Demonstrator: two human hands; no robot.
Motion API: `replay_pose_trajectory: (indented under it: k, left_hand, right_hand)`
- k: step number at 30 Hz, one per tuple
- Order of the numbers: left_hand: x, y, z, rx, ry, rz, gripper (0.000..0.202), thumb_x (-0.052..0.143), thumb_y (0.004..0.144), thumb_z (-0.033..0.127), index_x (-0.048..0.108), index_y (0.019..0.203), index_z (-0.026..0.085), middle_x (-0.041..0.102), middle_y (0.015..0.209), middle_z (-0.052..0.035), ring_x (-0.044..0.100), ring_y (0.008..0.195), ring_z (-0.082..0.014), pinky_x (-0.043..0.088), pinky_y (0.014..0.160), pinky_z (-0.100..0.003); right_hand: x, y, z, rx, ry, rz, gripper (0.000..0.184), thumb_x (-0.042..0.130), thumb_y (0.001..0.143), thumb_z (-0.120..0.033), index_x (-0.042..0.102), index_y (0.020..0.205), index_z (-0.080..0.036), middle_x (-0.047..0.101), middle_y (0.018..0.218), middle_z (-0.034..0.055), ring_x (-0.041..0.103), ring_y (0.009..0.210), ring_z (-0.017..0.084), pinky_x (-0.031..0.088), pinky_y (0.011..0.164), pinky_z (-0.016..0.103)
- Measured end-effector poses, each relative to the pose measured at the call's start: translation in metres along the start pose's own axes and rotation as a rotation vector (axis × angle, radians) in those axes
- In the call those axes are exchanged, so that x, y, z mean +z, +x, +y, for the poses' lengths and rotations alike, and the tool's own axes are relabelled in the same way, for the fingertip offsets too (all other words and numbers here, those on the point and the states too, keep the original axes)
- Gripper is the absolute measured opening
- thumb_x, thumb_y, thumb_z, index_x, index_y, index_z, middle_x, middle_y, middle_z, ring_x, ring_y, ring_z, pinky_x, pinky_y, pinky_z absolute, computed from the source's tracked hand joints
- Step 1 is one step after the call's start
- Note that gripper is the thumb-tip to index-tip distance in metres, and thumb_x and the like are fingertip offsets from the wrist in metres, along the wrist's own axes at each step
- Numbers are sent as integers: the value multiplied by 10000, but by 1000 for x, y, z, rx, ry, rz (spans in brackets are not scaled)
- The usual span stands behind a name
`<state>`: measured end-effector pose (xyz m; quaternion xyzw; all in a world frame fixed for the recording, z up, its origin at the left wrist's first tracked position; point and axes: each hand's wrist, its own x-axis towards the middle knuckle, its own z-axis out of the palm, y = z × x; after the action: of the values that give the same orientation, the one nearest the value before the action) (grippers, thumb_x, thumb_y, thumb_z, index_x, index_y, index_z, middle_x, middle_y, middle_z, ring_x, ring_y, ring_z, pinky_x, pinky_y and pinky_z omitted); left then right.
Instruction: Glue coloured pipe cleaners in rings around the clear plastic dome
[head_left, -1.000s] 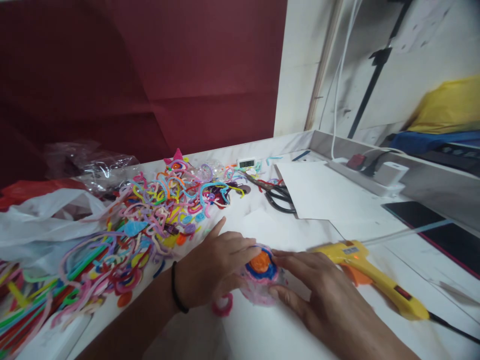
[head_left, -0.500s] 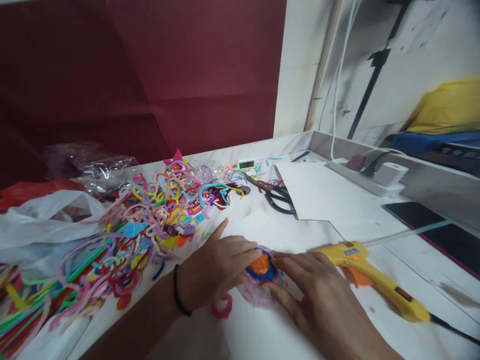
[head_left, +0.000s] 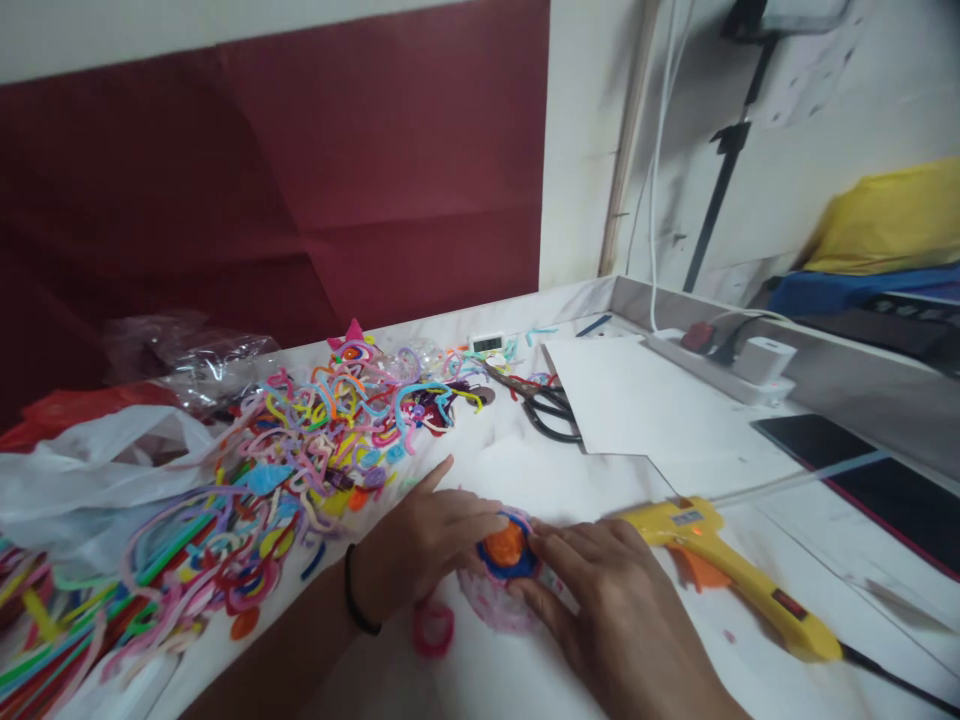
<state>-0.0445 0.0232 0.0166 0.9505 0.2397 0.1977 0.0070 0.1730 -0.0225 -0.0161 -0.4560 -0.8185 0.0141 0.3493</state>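
A round pipe-cleaner coil with an orange centre (head_left: pixel 504 544), a blue ring and a pink edge lies on a pale pink, see-through round piece (head_left: pixel 499 608). My left hand (head_left: pixel 435 540) presses its fingers against the coil's left side, one finger sticking up and away. From the right, my right hand (head_left: pixel 600 585) pinches the coil's edge between thumb and fingers. Part of the rim is hidden beneath the fingertips. Close to my left wrist lies a small pink pipe-cleaner loop (head_left: pixel 434 630). A yellow glue gun (head_left: pixel 739 570) rests just right of my right hand.
Cut pipe cleaners (head_left: pixel 322 440) are heaped at the left, beside a white plastic bag (head_left: pixel 112 450). Scissors (head_left: pixel 551 412) lie partly under a white sheet (head_left: pixel 645 400). Further right are a power strip (head_left: pixel 720 368) and a dark phone (head_left: pixel 862 480). A small digital display (head_left: pixel 487 344) stands behind.
The whole view has shifted slightly, so everything sits a little lower and more to the left. Both hands stay on the coil, with only slight movement of the fingers.
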Motion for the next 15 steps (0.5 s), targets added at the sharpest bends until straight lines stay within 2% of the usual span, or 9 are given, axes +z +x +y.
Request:
replay_pose_trajectory:
  k: [2,5,8,10,13,15]
  left_hand:
    - [-4,1,4,-9,29,16,402,279,1038,409,568,1197,179,683,1195,-88,603,1162,-168,145,1196,-452]
    - [-12,-4,8,-44,5,10,399,398,1006,435,511,1314,208,580,1355,-104,478,1310,-214,174,1187,-455]
    - [-18,-17,7,-220,-199,26,644,603,862,565,399,1424,326,435,1495,-64,386,1384,-265,173,1190,-454]
    - [-19,-27,4,-344,-254,78,843,625,782,657,292,1478,317,380,1523,-104,365,1394,-300,260,1162,-453]
    - [-18,-44,-2,-492,-299,107,1008,518,784,738,66,1531,234,439,1461,-192,470,1328,-298,421,1061,-423]
    - [-14,-53,-7,-558,-319,82,1090,528,735,779,23,1533,234,537,1378,-183,527,1278,-299,451,1028,-421]
  right_hand:
    - [1,0,-1,14,6,9,173,746,779,-278,702,929,-204,747,800,17,665,690,250,381,656,374]
    - [4,-1,-2,20,1,16,165,760,759,-255,700,910,-223,745,805,-1,657,690,238,379,663,370]
    - [10,-3,-1,51,-21,46,202,778,719,-206,700,903,-225,738,791,5,647,688,247,373,671,381]
    - [13,-4,0,61,-26,49,194,776,712,-188,698,886,-225,732,775,12,645,688,252,371,673,386]
    - [13,-4,0,66,-37,30,163,777,715,-202,694,853,-226,726,750,24,645,688,261,378,667,387]
    - [11,-3,-1,72,-44,15,156,777,722,-213,695,853,-224,724,744,30,644,686,266,391,661,385]
